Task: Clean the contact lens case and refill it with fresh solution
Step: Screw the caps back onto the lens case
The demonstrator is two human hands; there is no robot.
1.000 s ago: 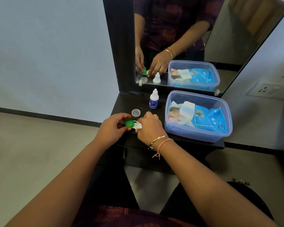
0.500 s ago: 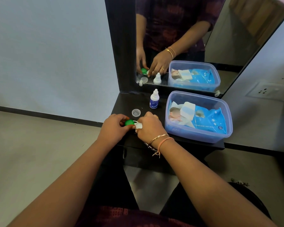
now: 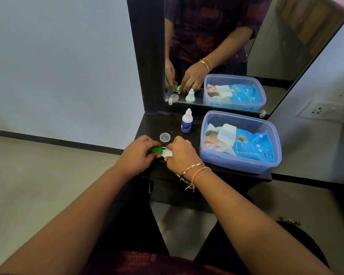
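- The case [image 3: 163,152] lay at the near left edge of the dark shelf [image 3: 234,173], held between both hands.
- The left hand [image 3: 136,155] pinched the green cap [image 3: 156,150] on the case's left end, fingers closed around it.
- The right hand [image 3: 180,155] gripped the white right end of the case; how its fingertips sat was hidden behind the knuckles.
- A clear loose cap [image 3: 164,137] lay just beyond the hands, apart from them.
- A small white bottle [image 3: 186,121] with a blue label stood upright farther back, near the mirror [image 3: 216,46]; its print was too small to read.
- On the right sat a clear tub [image 3: 238,165] holding a blue pack [image 3: 252,144] reading "BABY WET WIPES" and "72".
- The mirror reflected the hands, bottle and tub.
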